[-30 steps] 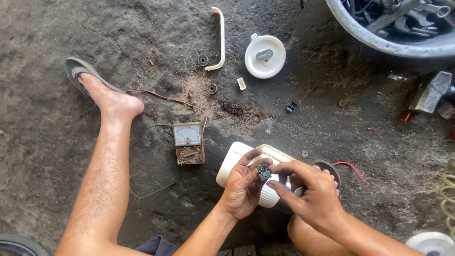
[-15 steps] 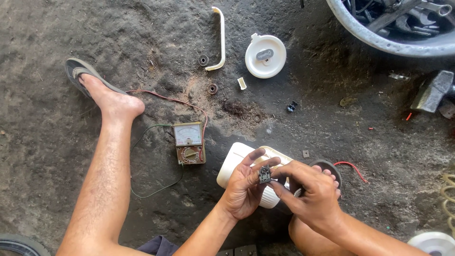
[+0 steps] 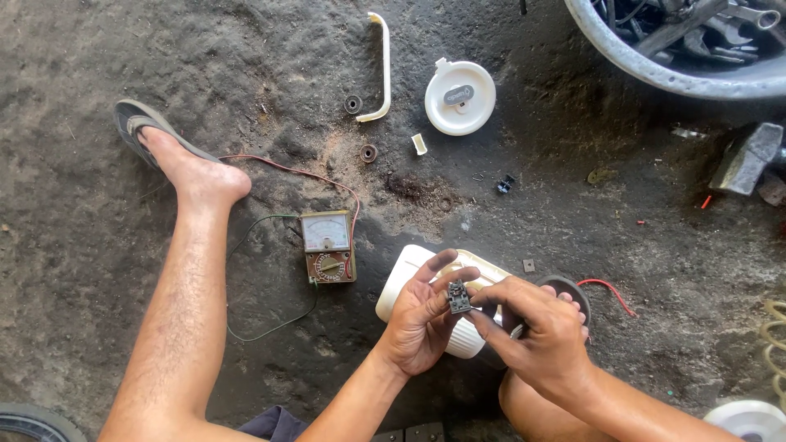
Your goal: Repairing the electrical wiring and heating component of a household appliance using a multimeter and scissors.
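Oily floor; both hands (left hand, right hand) pinch small dark boxy part.

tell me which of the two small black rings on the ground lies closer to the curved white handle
The upper black ring, just left of the white handle; the other ring lies lower, below its end.

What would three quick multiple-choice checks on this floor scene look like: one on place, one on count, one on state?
1. The analog multimeter lies:
A. beside the bare leg
B. in the basin
C. on the round white cover

2. Small black rubber rings on the ground near the white curved handle:
A. none
B. two
C. five

3. The small dark component is:
A. lying on the ground
B. pinched between left hand and right hand
C. resting on the meter

Answers: 1 A, meter sits just right of the shin; 2 B, two rings show; 3 B, fingertips of both hands grip it.
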